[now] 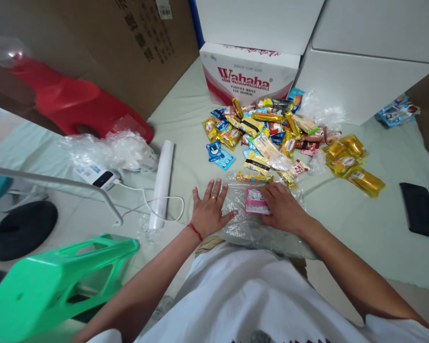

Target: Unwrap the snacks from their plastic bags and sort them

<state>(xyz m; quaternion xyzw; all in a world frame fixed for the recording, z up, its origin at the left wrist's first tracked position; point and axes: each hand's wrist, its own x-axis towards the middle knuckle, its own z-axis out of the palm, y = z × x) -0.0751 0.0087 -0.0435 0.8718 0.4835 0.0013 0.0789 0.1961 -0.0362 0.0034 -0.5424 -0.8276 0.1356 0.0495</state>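
Note:
A clear plastic bag (pixel 246 231) lies flat at the table's front edge, close to my body. My left hand (pixel 208 210) rests on its left side with the fingers spread, open and holding nothing. On top of the bag is a small pink packet (pixel 253 206) with white printed labels. My right hand (pixel 285 207) grips that packet from the right, its fingers curled over the edge and covering part of it. Just beyond the bag lies a thin yellow snack wrapper (pixel 253 177), in front of a loose pile of wrapped snacks (pixel 252 126).
A Wahaba-type water carton, printed "Wahaha" (pixel 248 78), stands behind the pile. Gold snack packs (pixel 348 159) and a black phone-like object (pixel 420 209) lie to the right. Leftward are a white roll (pixel 163 183), a cabled white device (pixel 102 177), a red jug (pixel 75 102) and a green stool (pixel 57 276).

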